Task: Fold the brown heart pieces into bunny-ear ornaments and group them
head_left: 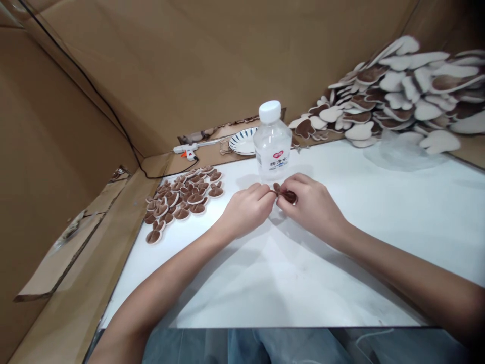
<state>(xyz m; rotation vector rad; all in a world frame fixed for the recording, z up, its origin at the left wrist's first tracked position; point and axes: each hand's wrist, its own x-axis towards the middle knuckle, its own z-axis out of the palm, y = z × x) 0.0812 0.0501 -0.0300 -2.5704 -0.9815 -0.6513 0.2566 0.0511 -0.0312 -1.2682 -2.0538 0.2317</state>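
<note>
Between both hands, just in front of the bottle, is a small brown fabric piece [289, 196] with rounded lobes. My right hand [308, 202] pinches it between thumb and fingers. The fingertips of my left hand [252, 206] are pressed together at its left end, with part of the piece hidden behind them. A clear plastic bottle [273, 146] with a white cap stands upright right behind the hands. To the left on the white tabletop [235, 283] lie many similar brown pieces with pale edges [182, 197], shaped like small rabbit heads.
A white glue gun [186, 149] with an orange trigger and a black cord [109, 106] lies at the back left. A blue-striped plate [243, 141] sits behind the bottle. White and brown fabric cut-outs [401, 96] are heaped at the back right, near a clear plastic bag [405, 154]. Cardboard walls [212, 60] surround the table.
</note>
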